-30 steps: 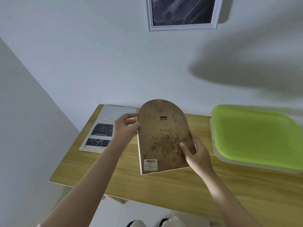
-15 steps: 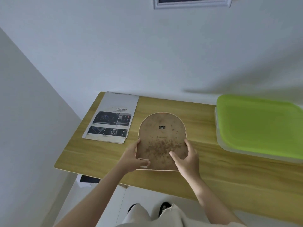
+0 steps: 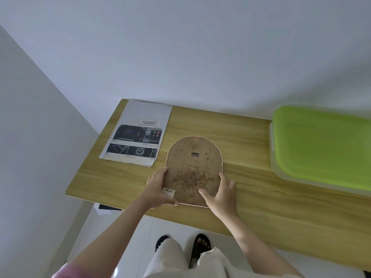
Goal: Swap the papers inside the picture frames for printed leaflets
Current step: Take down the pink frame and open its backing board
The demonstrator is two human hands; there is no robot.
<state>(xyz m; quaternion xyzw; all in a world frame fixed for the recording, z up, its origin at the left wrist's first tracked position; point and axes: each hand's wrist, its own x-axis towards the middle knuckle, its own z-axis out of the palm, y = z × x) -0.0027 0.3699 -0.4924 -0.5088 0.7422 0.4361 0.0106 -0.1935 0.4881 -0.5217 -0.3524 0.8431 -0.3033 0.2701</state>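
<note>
**A:** What is on the table, and where are the hands?

**B:** An arch-topped picture frame [image 3: 193, 169] lies face down on a wooden table [image 3: 251, 197], its stained brown backing board upward, near the front edge. The left hand [image 3: 157, 190] holds the frame's lower left corner, fingers along the side edge and thumb stretched under the bottom edge beside a barcode sticker [image 3: 168, 192]. The right hand [image 3: 220, 192] holds the lower right corner, thumb resting on the backing and fingers loosely spread along the right side. Neither hand is closed tight.

**A:** And the replacement paper?

**B:** A printed leaflet [image 3: 138, 135] with dark car-interior photos lies flat at the table's far left, just beside the frame but not touching it. A green-lidded box [image 3: 321, 145] sits well apart at the right.

**A:** Which step is this?

**B:** It looks like the frame being set down back-up, ready for opening (the backing seems closed). Next, probably, the fingers must find whatever fastens the board, lift it off and take out the old paper. No fastening tabs are visible, only a small metal hanger [image 3: 195, 154] near the top.
</note>
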